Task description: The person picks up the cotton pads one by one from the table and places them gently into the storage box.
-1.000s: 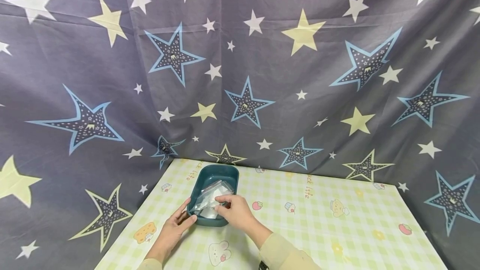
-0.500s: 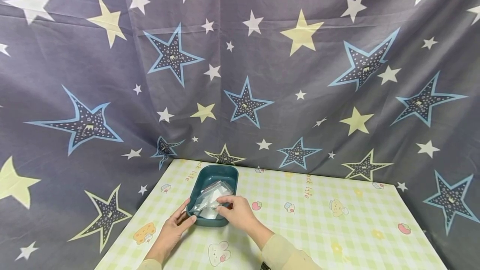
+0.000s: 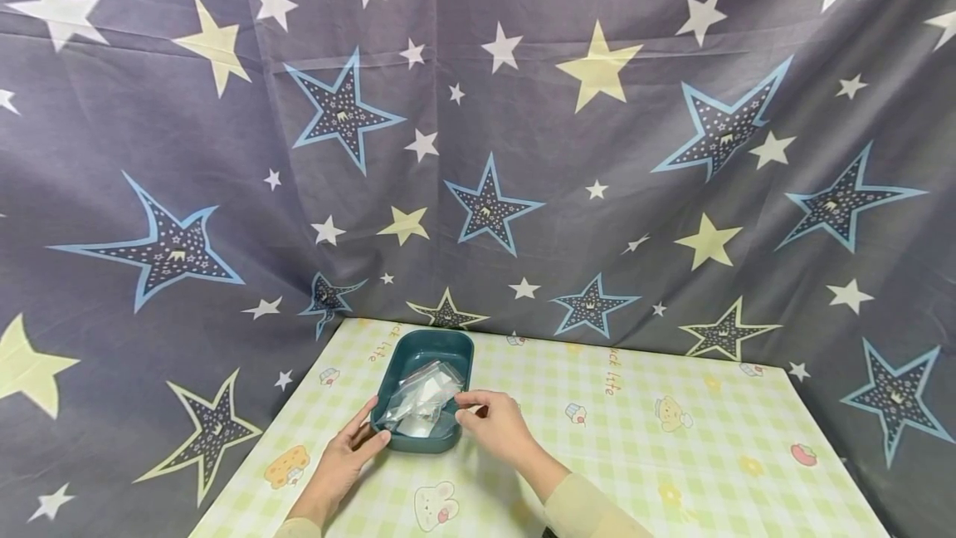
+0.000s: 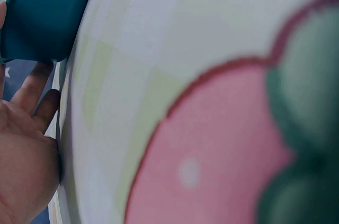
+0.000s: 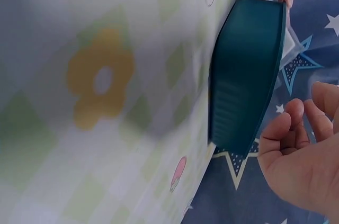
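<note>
A dark teal rectangular box (image 3: pixel 424 443) stands on the table and holds several clear zip bags (image 3: pixel 429 393) with white contents. My left hand (image 3: pixel 339 465) holds the box at its near left corner, thumb at the near rim and fingers along the left wall. The left wrist view shows part of this hand (image 4: pixel 26 144) beside the box wall (image 4: pixel 45 17). My right hand (image 3: pixel 496 426) is by the box's right rim, fingers loosely bent. In the right wrist view this hand (image 5: pixel 302 155) has thumb and fingers apart, with nothing visible between them.
A checked tablecloth (image 3: pixel 635 455) with printed cartoons covers the table. Behind and to the left hangs a grey curtain (image 3: pixel 523 123) with stars, which meets the table's back edge just beyond the box.
My right hand has drawn off the bags to the right, out to the box's rim, so more of the bags show. My left hand and the box stay in place.
</note>
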A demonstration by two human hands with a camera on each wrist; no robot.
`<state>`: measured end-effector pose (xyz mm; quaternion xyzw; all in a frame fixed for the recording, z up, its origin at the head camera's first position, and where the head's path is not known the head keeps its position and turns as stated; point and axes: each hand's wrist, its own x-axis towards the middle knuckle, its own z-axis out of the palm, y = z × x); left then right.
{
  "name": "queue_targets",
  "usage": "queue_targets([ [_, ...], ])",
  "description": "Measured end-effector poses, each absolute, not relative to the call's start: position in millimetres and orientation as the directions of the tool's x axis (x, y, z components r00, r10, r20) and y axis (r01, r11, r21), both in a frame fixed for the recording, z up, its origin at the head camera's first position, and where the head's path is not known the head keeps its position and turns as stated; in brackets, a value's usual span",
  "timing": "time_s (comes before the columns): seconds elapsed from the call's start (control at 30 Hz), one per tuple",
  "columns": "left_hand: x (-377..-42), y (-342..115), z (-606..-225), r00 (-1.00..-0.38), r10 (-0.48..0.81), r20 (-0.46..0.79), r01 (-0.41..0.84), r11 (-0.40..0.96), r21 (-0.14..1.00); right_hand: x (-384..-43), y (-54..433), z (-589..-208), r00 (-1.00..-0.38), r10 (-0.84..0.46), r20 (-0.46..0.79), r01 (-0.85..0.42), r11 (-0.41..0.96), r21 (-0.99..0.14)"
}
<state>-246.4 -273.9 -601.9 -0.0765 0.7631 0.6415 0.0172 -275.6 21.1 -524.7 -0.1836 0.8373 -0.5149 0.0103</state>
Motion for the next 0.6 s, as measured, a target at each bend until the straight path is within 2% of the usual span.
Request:
queue_targets([
  [0.23, -247.5, -272.5, -600.9, -0.988, -0.094, -0.121, -0.135, 0.165, 0.977, -280.6, 46.4, -532.1, -0.933, -0.296, 0.203, -0.318, 0.421, -0.849],
  [0.6, -246.6, -278.0, -602.2, -0.987, -0.088, -0.133, -0.148, 0.190, 0.970, -277.7, 96.6, -541.7, -0.958, -0.230, 0.169, -0.259, 0.447, -0.856],
])
